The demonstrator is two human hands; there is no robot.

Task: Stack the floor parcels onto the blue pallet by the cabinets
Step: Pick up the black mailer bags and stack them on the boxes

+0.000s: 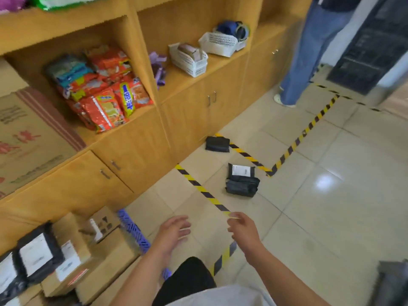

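Three black parcels lie on the tiled floor: one [217, 144] against the cabinet base, one with a white label [241, 170] and one [242, 187] just in front of it. The blue pallet [134, 232] sits at the lower left beside the cabinets, loaded with cardboard boxes [92, 257] and black label-topped parcels [39, 253]. My left hand [175, 229] and my right hand [241, 228] both reach forward over the floor, fingers apart, holding nothing, well short of the floor parcels.
Wooden cabinets [141, 151] with open shelves of snack packs [103, 93] and white baskets [188, 59] run along the left. Yellow-black tape [203, 191] marks the floor. Another person's legs [309, 51] stand at the far right. A large cardboard box [26, 138] is at left.
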